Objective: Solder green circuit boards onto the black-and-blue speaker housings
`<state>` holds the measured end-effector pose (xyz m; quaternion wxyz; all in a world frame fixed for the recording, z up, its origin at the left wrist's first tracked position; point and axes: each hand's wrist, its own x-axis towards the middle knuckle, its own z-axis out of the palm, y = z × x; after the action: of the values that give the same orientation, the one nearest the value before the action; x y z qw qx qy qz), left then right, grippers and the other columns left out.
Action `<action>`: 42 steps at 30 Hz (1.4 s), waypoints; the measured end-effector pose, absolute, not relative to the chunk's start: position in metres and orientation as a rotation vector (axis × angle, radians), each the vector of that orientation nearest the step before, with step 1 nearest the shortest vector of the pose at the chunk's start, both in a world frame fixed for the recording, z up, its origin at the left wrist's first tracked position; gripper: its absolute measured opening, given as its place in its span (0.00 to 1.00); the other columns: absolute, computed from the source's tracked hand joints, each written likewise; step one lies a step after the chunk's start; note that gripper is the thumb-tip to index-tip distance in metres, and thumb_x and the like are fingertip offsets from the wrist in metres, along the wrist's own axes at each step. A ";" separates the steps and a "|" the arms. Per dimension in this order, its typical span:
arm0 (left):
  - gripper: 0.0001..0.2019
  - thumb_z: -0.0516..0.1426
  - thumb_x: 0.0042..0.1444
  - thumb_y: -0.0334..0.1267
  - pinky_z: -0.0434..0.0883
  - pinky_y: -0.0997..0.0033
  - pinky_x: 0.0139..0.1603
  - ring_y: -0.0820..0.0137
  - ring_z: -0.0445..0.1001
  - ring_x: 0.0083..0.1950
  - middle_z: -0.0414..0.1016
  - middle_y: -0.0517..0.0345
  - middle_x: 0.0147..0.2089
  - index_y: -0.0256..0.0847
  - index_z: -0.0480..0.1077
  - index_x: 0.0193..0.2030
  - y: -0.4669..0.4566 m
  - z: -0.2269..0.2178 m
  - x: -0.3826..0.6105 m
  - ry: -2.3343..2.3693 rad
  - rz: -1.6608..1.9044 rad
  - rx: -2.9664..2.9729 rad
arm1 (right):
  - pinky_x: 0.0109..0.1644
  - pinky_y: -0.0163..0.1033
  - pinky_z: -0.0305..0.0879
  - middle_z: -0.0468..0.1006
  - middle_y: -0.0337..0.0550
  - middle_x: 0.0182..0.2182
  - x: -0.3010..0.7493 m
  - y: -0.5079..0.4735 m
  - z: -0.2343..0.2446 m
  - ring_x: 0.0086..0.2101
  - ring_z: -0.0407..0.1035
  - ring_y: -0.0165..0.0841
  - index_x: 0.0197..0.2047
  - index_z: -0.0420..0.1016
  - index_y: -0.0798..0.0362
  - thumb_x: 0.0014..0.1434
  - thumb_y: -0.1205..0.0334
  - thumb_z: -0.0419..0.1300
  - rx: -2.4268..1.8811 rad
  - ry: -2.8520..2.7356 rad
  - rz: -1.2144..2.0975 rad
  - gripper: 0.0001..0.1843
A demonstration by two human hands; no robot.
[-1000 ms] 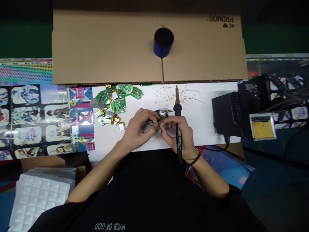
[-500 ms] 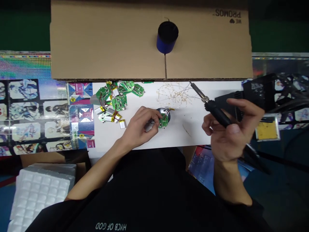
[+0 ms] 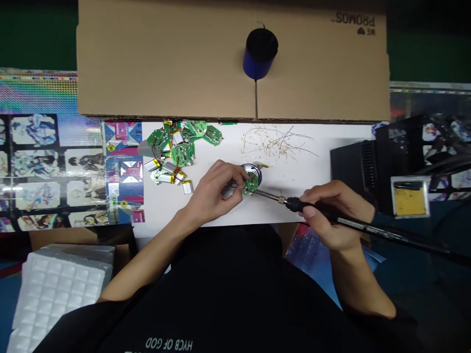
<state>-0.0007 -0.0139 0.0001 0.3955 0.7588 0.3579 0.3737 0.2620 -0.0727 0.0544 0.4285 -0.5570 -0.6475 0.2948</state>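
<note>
My left hand [image 3: 211, 193] pinches a small round green circuit board [image 3: 250, 183] at its left edge. The board rests against a round dark disc with a metal rim [image 3: 254, 171], partly hidden behind it. My right hand [image 3: 333, 213] grips a black soldering iron [image 3: 316, 208] like a pen, with its cord running off to the right. The iron's thin metal tip [image 3: 257, 193] reaches the lower edge of the board. I cannot tell whether the tip touches a joint.
Several green boards [image 3: 183, 154] and small yellow-edged flat batteries [image 3: 165, 174] lie left on the white work surface [image 3: 294, 174]. Wire clippings [image 3: 274, 142] lie behind. A black soldering station [image 3: 368, 166] and yellow sponge tray [image 3: 409, 197] stand right; a cardboard sheet [image 3: 165, 63] lies far.
My right hand has swung in from the right, bringing the iron's tip down to the board. Earlier the iron was lifted away. My left hand keeps its hold on the board.
</note>
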 end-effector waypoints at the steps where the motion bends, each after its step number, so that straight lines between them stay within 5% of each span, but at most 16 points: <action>1: 0.07 0.57 0.63 0.26 0.73 0.57 0.54 0.62 0.78 0.50 0.83 0.53 0.47 0.44 0.68 0.39 -0.014 0.000 -0.001 0.904 0.948 1.921 | 0.19 0.34 0.69 0.82 0.37 0.23 0.260 -0.071 0.055 0.19 0.75 0.32 0.39 0.82 0.47 0.59 0.60 0.72 -1.381 -1.642 0.741 0.04; 23: 0.07 0.57 0.63 0.27 0.73 0.56 0.55 0.62 0.78 0.50 0.83 0.53 0.47 0.44 0.67 0.39 -0.015 -0.001 -0.003 0.912 0.928 1.913 | 0.20 0.34 0.68 0.81 0.36 0.23 0.253 -0.063 0.051 0.20 0.74 0.32 0.35 0.81 0.47 0.56 0.61 0.70 -1.398 -1.660 0.807 0.03; 34: 0.07 0.57 0.62 0.26 0.72 0.57 0.55 0.62 0.78 0.50 0.83 0.54 0.47 0.44 0.68 0.39 -0.015 -0.002 -0.002 0.901 0.937 1.911 | 0.23 0.38 0.69 0.81 0.39 0.30 0.265 -0.076 0.036 0.25 0.75 0.33 0.40 0.81 0.46 0.61 0.54 0.74 -1.329 -1.316 0.601 0.09; 39: 0.07 0.57 0.63 0.26 0.73 0.58 0.55 0.63 0.78 0.50 0.83 0.53 0.48 0.44 0.68 0.39 -0.015 -0.003 -0.002 0.903 0.932 1.906 | 0.28 0.39 0.77 0.85 0.41 0.38 0.248 -0.079 0.034 0.29 0.81 0.34 0.49 0.80 0.46 0.60 0.58 0.76 -1.377 -1.313 0.534 0.16; 42: 0.07 0.58 0.63 0.26 0.72 0.58 0.55 0.63 0.78 0.50 0.83 0.53 0.48 0.43 0.68 0.39 -0.014 -0.003 -0.002 0.894 0.942 1.908 | 0.23 0.37 0.73 0.87 0.42 0.41 0.232 -0.080 0.031 0.28 0.82 0.34 0.57 0.78 0.43 0.67 0.57 0.71 -1.296 -1.274 0.611 0.17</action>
<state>-0.0024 -0.0143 -0.0028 0.4048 0.7560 0.3541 0.3732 0.2320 -0.0798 0.0309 0.5747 -0.5532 -0.5437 0.2609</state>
